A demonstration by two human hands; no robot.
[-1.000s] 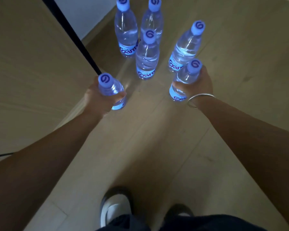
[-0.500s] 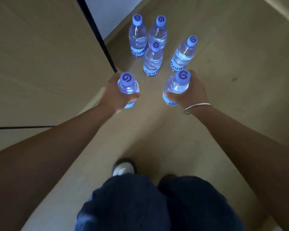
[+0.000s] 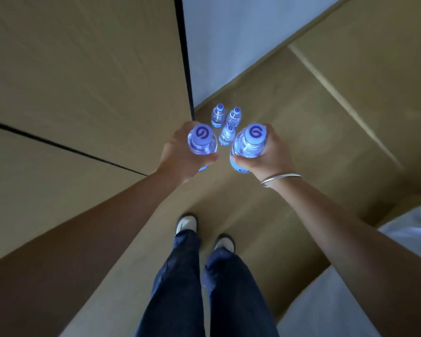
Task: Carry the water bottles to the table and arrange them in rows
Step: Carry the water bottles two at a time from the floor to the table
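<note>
Clear plastic with blue caps, two water bottles are up off the floor and upright, one in each fist, which looks like the sensible way to carry a pair at once toward the worktop, itself out of sight. The left hand (image 3: 178, 152) curls round the left bottle (image 3: 202, 142) below its shoulder, and the right hand (image 3: 269, 154) wraps the right bottle (image 3: 249, 144) likewise. Three more bottles (image 3: 226, 122) stand clustered on the wooden floor (image 3: 289, 113) beyond the hands, by a pale wall (image 3: 229, 32).

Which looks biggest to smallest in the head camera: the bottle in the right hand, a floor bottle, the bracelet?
1. Right-hand bottle, though it is nearest the camera.
2 and 3. Bracelet and floor bottle look alike; the floor bottle is farther away.
</note>
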